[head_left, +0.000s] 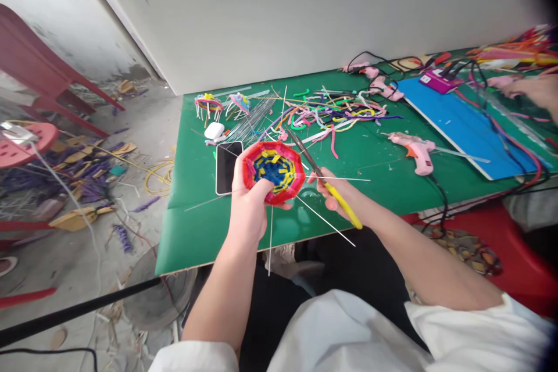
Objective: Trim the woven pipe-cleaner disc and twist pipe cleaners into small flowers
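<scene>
Our left hand (250,206) clasps a red-rimmed bowl shape (274,171); beside it, our part-curled right hand (335,187) holds yellow-handled scissors (344,205).

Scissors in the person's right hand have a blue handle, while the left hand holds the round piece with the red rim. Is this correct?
Not quite: the head view shows that the scissors have a yellow handle, not a blue one. They are in the right hand, and the left hand holds the red-rimmed round piece.
</scene>
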Demonstrator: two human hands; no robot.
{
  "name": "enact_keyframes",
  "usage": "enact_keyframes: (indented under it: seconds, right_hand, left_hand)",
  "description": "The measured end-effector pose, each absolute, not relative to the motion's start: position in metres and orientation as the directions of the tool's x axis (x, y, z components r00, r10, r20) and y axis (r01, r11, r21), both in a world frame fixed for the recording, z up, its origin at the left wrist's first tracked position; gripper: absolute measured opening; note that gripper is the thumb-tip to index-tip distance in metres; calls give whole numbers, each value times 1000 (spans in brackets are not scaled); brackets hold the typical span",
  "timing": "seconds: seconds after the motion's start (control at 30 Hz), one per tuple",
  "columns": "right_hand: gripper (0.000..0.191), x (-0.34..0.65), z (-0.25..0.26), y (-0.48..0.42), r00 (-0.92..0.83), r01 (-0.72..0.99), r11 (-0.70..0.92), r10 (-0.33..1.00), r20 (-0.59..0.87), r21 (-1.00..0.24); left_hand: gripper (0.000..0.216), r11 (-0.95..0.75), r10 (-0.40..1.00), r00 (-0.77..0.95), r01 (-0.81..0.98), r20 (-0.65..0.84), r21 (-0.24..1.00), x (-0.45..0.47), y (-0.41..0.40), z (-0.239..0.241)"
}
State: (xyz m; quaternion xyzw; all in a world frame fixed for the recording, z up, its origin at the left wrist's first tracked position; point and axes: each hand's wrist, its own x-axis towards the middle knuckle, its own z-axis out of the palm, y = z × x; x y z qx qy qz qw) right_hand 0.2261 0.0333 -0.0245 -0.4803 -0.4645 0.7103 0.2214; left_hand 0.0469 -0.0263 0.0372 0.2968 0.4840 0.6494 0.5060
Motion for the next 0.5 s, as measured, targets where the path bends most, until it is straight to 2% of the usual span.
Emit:
enact_keyframes:
  seconds: [0.2, 0.3, 0.5]
  right_hand:
    - [32, 224, -23, 32, -413, 104, -486, 772, -482, -868]
    - [30, 224, -24, 32, -425, 95, -477, 774, -469, -874]
    - [32, 227, -29, 34, -450, 143, -386, 795, -407, -911]
  left_hand:
    - [67, 3, 949, -294, -365, -118, 931, 47, -26, 37]
    - [68, 10, 948, -292, -366, -125, 930, 48, -26, 37]
    - [65, 4, 947, -300, -360, -120, 933, 48, -27, 38]
